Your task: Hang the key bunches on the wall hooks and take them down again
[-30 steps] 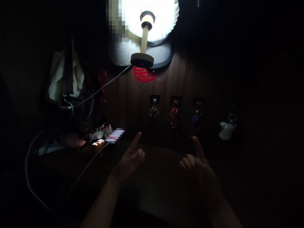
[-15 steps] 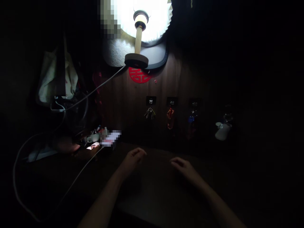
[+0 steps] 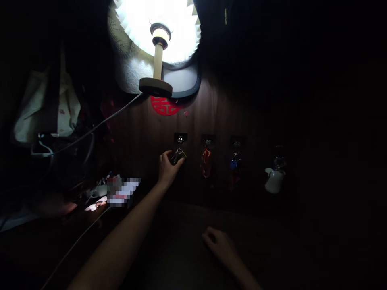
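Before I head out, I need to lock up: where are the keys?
In the head view, the keys are slightly left of centre, just below the leftmost black wall plate, at the left hand, with an orange item to their right.

Near the centre, the left hand [image 3: 167, 169] curves its thumb and fingers around a bunch of keys [image 3: 178, 154] hanging against a dark wooden wall [image 3: 196, 125]; whether they touch is too dim to tell. At 3 o'clock from the keys hang an orange item [image 3: 206, 163], then a blue one [image 3: 234, 164], then a white object [image 3: 274, 182]. The right hand [image 3: 220, 245], loosely curled, is well apart between 5 and 6 o'clock. At 11 o'clock glows a lamp [image 3: 157, 60] with a wooden stem, above a red cutout [image 3: 165, 106]. A cloth bag [image 3: 69, 114] hangs between 9 and 10 o'clock.
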Demonstrator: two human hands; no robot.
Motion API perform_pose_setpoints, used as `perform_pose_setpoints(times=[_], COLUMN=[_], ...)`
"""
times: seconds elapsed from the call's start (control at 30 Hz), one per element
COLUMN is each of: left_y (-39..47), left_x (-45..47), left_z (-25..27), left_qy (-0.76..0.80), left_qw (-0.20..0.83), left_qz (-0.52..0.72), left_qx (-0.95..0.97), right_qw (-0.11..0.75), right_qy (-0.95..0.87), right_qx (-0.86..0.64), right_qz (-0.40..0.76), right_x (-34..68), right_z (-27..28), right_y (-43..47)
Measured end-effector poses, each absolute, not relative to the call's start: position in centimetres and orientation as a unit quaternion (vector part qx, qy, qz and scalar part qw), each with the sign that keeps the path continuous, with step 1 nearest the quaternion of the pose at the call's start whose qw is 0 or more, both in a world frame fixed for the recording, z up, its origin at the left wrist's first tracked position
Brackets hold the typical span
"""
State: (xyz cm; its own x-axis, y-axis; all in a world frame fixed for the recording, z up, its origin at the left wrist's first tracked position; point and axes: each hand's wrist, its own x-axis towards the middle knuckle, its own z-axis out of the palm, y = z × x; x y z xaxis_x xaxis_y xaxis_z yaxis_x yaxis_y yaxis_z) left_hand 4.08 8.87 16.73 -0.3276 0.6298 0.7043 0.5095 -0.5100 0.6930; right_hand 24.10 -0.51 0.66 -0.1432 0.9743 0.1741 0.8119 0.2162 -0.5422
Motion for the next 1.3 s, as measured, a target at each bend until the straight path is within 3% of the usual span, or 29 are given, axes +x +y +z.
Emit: perform_pose_setpoints(times=[0.27,0.37,0.5,0.67,0.83,1.13,1.3], left_y=[10.8,11.2,11.6,11.6,11.8,11.6,11.3], left_x=[8.9,8.6,6.8,5.5,4.8,2.9,1.2], left_z=[20.3,20.4,20.7,21.3,21.8,24.7,23.7], left_qy=[0.655,0.663,0.653,0.638,0.640,0.594,0.520], left_qw=[0.090,0.130,0.134,0.131,0.127,0.185,0.282], left_qz=[0.566,0.544,0.520,0.489,0.451,0.487,0.480], left_qx=[0.493,0.497,0.534,0.581,0.609,0.612,0.648], right_qw=[0.323,0.354,0.382,0.252,0.146,0.101,0.067], right_qy=[-0.737,-0.760,-0.782,-0.801,-0.796,-0.786,-0.789], right_qx=[-0.542,-0.481,-0.475,-0.531,-0.542,-0.562,-0.576], right_qz=[0.243,0.258,0.125,-0.115,-0.225,-0.237,-0.200], right_x=[24.5,24.2,22.1,18.5,17.1,16.3,15.5], right_z=[0.6,4.7,14.4,23.8,25.9,26.2,27.3], right_y=[0.3,1.3,3.2,6.7,8.7,8.1,7.5])
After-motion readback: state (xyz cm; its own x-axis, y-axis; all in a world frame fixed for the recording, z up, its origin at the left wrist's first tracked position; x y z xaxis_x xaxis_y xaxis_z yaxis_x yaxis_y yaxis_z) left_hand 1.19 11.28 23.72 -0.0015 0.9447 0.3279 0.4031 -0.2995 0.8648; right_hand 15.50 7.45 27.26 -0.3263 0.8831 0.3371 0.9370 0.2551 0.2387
